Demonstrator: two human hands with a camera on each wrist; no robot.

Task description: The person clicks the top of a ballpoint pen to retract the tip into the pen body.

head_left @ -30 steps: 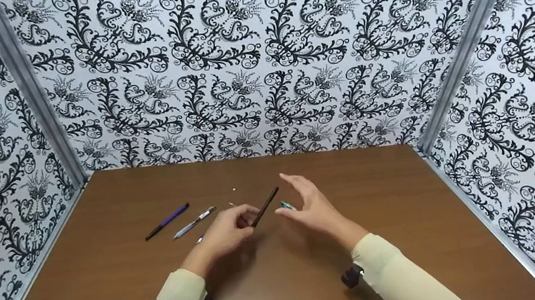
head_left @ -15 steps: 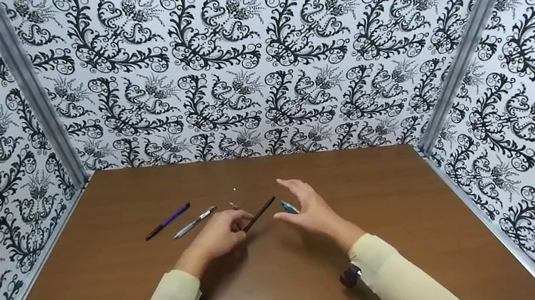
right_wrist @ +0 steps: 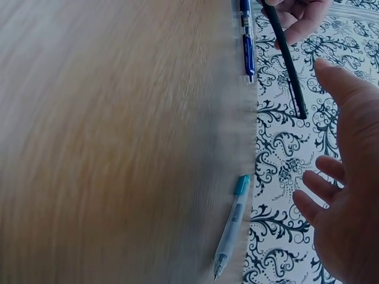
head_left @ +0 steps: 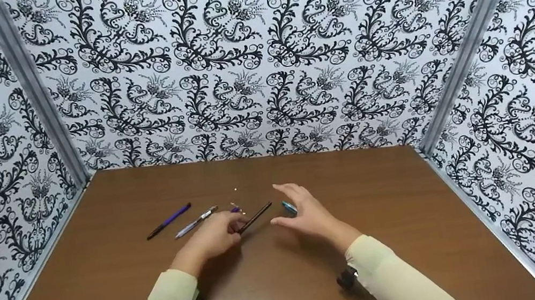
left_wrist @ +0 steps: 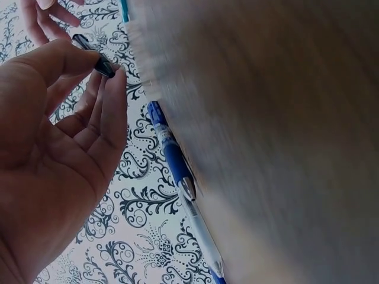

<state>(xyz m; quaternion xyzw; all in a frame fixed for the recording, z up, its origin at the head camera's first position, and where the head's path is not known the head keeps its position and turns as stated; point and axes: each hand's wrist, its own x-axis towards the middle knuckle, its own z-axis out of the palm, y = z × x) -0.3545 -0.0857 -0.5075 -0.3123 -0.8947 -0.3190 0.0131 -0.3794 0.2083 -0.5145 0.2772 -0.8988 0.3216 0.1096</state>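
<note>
My left hand (head_left: 214, 235) pinches a black pen (head_left: 257, 216) near one end, between thumb and fingers. The pen's free end, with its clip, points toward my right hand (head_left: 308, 214). That hand is held above the table with thumb and fingers spread apart, holding nothing. A clear pen with a teal end (right_wrist: 233, 228) lies on the table below it, partly hidden by the hand in the head view. On the table beyond my left hand is a blue pen (left_wrist: 173, 157), mostly covered by that hand in the head view.
To the left on the brown table (head_left: 280, 289) lie a purple and black pen (head_left: 168, 221) and a white-grey pen (head_left: 196, 223). Patterned walls (head_left: 243, 67) enclose the back and both sides. A small dark device (head_left: 346, 278) sits at the right wrist.
My left hand has moved left and slightly nearer with the black pen, which now lies flatter. My right hand has shifted slightly left and stays spread. More of the blue pen shows.
</note>
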